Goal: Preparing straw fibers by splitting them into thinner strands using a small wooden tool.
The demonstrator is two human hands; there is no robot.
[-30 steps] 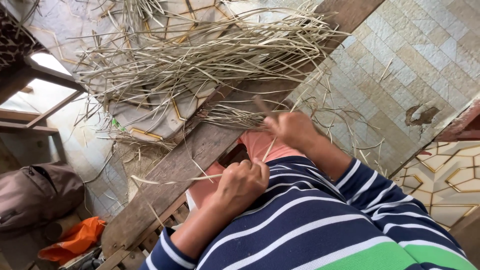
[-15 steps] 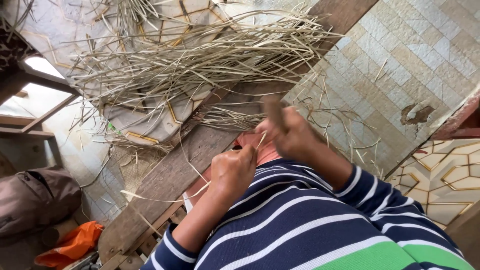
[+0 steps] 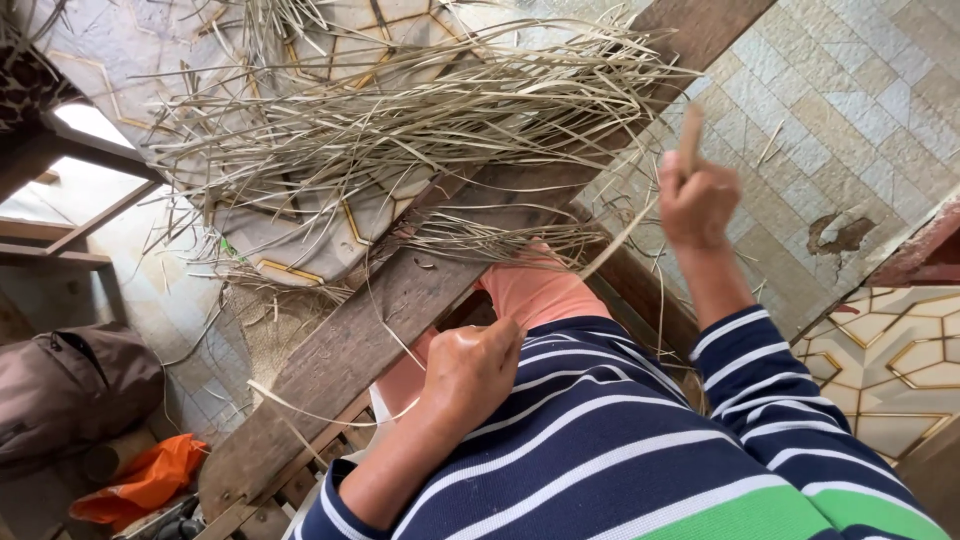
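Observation:
My left hand [image 3: 470, 372] is closed in a fist over my pink-clad knee [image 3: 535, 290], pinching thin dried leaf strips [image 3: 330, 415] that trail off to the left. My right hand [image 3: 695, 200] is raised to the right, closed around a short brown stick-like handle [image 3: 690, 140]. A long pale strip [image 3: 610, 250] runs from that hand down toward the knee. A big loose pile of dried strips [image 3: 400, 120] lies beyond a wooden plank [image 3: 400, 300] in front of me. Both sleeves are navy with white stripes.
A tiled floor [image 3: 830, 110] spreads on the right with stray strips on it. A brown bag [image 3: 70, 390] and an orange cloth [image 3: 140, 480] lie at the lower left. A wooden frame [image 3: 70, 220] stands at the left edge.
My right hand has lifted up and to the right, away from my left hand, drawing a strip out with it. My left hand has stayed closed at the knee.

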